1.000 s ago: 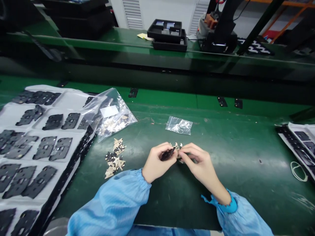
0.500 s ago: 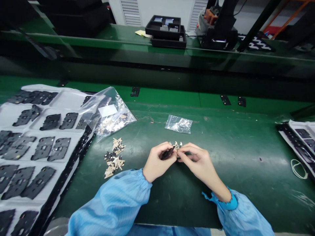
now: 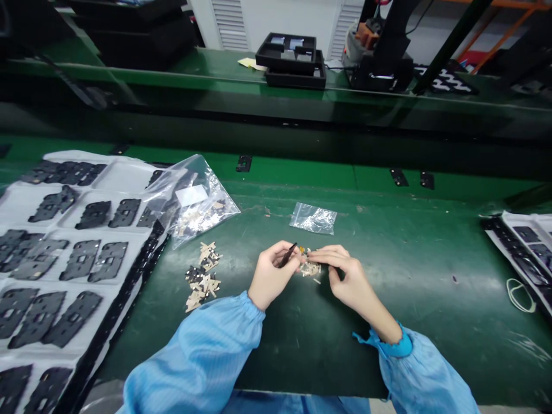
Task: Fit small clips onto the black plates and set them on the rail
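My left hand (image 3: 272,275) pinches a slim black pointed item (image 3: 287,255) between thumb and fingers. My right hand (image 3: 350,280) curls over a small cluster of beige parts (image 3: 310,269), its fingertips reaching toward the left hand. Both hands hover over a green work mat (image 3: 353,322). To the left of my hands lies a loose pile of beige and black pieces (image 3: 202,277). Above it sits a clear plastic bag holding similar pieces (image 3: 202,207). A smaller clear bag (image 3: 313,218) lies flat beyond my hands.
A white tray of black plates (image 3: 26,198) fills the left side, and another tray (image 3: 528,247) sits at the right edge. A rubber band (image 3: 520,296) lies near it. Several small black pieces (image 3: 399,177) rest along the mat's far side, below a green shelf (image 3: 215,75) with black trays (image 3: 291,60).
My hands have drawn slightly apart and risen. The black item now points upward and looks thinner, and the beige cluster shows more clearly under my right fingers.
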A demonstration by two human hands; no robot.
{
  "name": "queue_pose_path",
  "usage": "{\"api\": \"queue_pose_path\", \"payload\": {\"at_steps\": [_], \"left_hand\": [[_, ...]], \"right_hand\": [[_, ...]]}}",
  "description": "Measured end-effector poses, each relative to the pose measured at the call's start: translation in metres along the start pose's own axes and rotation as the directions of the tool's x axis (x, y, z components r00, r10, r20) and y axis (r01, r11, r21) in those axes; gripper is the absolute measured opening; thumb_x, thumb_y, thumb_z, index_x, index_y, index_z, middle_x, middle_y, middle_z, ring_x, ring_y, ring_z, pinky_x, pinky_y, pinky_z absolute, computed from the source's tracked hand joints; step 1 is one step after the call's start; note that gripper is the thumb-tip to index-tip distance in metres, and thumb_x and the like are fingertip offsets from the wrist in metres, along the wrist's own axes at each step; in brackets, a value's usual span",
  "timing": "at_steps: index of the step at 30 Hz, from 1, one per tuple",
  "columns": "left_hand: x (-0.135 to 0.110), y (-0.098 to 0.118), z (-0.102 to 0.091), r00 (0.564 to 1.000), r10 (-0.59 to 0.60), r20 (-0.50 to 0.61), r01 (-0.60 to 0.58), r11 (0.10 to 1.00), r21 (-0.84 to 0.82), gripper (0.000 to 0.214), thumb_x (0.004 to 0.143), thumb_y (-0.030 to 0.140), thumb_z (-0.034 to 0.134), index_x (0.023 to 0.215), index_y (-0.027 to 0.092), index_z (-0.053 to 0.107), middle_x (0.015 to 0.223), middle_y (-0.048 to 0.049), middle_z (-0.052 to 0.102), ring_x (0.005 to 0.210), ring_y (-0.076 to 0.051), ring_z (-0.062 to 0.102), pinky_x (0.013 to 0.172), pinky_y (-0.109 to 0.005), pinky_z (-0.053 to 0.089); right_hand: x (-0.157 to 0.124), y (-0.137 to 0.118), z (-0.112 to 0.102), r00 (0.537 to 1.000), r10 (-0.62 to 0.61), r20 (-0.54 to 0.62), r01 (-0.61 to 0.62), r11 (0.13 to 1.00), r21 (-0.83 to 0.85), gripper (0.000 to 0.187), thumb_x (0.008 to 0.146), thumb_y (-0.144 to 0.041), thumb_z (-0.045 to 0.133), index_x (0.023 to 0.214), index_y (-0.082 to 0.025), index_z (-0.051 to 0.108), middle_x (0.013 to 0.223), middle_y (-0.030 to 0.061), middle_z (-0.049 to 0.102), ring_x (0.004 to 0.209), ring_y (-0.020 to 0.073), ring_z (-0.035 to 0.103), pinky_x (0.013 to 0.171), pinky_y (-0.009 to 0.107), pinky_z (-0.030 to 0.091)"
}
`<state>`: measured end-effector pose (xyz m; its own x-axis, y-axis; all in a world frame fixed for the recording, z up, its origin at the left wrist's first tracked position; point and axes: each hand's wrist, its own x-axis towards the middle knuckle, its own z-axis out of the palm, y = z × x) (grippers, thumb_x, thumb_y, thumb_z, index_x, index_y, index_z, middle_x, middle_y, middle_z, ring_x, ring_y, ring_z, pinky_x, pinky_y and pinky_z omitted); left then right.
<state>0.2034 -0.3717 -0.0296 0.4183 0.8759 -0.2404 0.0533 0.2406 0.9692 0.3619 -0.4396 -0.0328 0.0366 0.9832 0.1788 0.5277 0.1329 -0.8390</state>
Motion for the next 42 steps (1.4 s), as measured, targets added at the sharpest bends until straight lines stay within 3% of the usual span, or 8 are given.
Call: {"api": "queue_pose_path", "payload": {"at_steps": [6, 14, 19, 25, 30, 35, 38, 42], "left_hand": [[-0.002, 0.001, 0.003, 0.997, -0.007, 0.073, 0.007, 1.000, 0.002, 0.004, 0.072, 0.019, 0.061, 0.070, 0.015, 0.059, 0.065, 0.0015, 0.061, 0.055, -0.008, 0.054, 0.054, -0.019, 0.045], [-0.007, -0.001, 0.007, 0.990, 0.118, 0.073, -0.125, 0.986, 0.106, 0.011, 0.075, 0.026, 0.063, 0.075, 0.016, 0.062, 0.071, -0.0018, 0.060, 0.059, -0.011, 0.055, 0.055, -0.021, 0.045], [-0.008, -0.009, 0.005, 0.931, 0.360, 0.060, -0.362, 0.886, 0.290, 0.008, 0.077, 0.024, 0.062, 0.074, 0.016, 0.062, 0.074, -0.0036, 0.059, 0.068, -0.013, 0.056, 0.062, -0.023, 0.044], [-0.011, -0.010, 0.002, 0.885, 0.442, 0.148, -0.465, 0.811, 0.355, 0.007, 0.076, 0.015, 0.059, 0.081, 0.016, 0.064, 0.077, -0.0042, 0.061, 0.072, -0.014, 0.058, 0.066, -0.024, 0.045], [-0.010, -0.006, 0.000, 0.926, 0.347, 0.148, -0.377, 0.869, 0.320, 0.003, 0.073, 0.014, 0.060, 0.071, 0.014, 0.062, 0.070, -0.0028, 0.060, 0.065, -0.013, 0.056, 0.061, -0.023, 0.044], [-0.005, -0.004, 0.001, 0.983, 0.177, 0.046, -0.183, 0.949, 0.256, 0.008, 0.075, 0.016, 0.057, 0.068, 0.014, 0.058, 0.064, -0.0006, 0.058, 0.059, -0.011, 0.054, 0.055, -0.020, 0.043], [-0.004, -0.006, -0.002, 0.951, 0.307, 0.039, -0.298, 0.873, 0.387, 0.006, 0.077, 0.015, 0.056, 0.073, 0.014, 0.060, 0.069, -0.0016, 0.059, 0.064, -0.012, 0.056, 0.060, -0.021, 0.044], [-0.008, -0.009, -0.008, 0.852, 0.433, 0.294, -0.515, 0.600, 0.612, 0.022, 0.077, 0.004, 0.050, 0.091, 0.016, 0.061, 0.085, -0.0046, 0.060, 0.080, -0.016, 0.058, 0.073, -0.026, 0.045]], "right_hand": [[0.003, -0.006, 0.000, 0.979, 0.191, -0.067, -0.168, 0.953, 0.252, 0.013, 0.079, -0.022, 0.060, 0.090, -0.021, 0.068, 0.084, 0.0050, 0.060, 0.077, 0.0181, 0.058, 0.073, 0.034, 0.049], [0.003, -0.013, 0.005, 0.944, 0.330, -0.012, -0.279, 0.815, 0.508, 0.012, 0.075, -0.030, 0.065, 0.072, -0.018, 0.064, 0.072, 0.0006, 0.057, 0.064, 0.0123, 0.056, 0.063, 0.025, 0.049], [0.002, -0.015, 0.006, 0.958, 0.287, -0.020, -0.238, 0.830, 0.504, 0.010, 0.076, -0.027, 0.064, 0.074, -0.017, 0.064, 0.078, 0.0026, 0.057, 0.063, 0.0123, 0.057, 0.059, 0.025, 0.050], [0.000, -0.016, 0.002, 0.999, 0.030, -0.038, -0.020, 0.972, 0.234, 0.011, 0.081, -0.015, 0.055, 0.080, -0.018, 0.065, 0.078, 0.0038, 0.058, 0.071, 0.0147, 0.057, 0.066, 0.028, 0.047], [0.000, -0.017, 0.001, 0.998, 0.055, 0.024, -0.059, 0.949, 0.308, 0.011, 0.079, -0.013, 0.056, 0.079, -0.018, 0.066, 0.078, 0.0030, 0.058, 0.072, 0.0145, 0.056, 0.064, 0.027, 0.045], [0.002, -0.011, 0.001, 0.933, 0.346, 0.095, -0.319, 0.678, 0.662, 0.006, 0.074, -0.022, 0.066, 0.074, -0.017, 0.068, 0.071, 0.0013, 0.060, 0.062, 0.0117, 0.057, 0.061, 0.026, 0.048], [0.004, -0.003, -0.004, 0.859, 0.511, -0.026, -0.314, 0.567, 0.762, 0.007, 0.073, -0.023, 0.068, 0.076, -0.016, 0.069, 0.073, 0.0026, 0.065, 0.065, 0.0111, 0.058, 0.065, 0.023, 0.048], [0.005, 0.001, -0.007, 0.817, 0.566, -0.112, -0.305, 0.588, 0.749, 0.013, 0.071, -0.026, 0.071, 0.077, -0.016, 0.069, 0.078, 0.0045, 0.066, 0.067, 0.0126, 0.058, 0.065, 0.025, 0.049]]}}
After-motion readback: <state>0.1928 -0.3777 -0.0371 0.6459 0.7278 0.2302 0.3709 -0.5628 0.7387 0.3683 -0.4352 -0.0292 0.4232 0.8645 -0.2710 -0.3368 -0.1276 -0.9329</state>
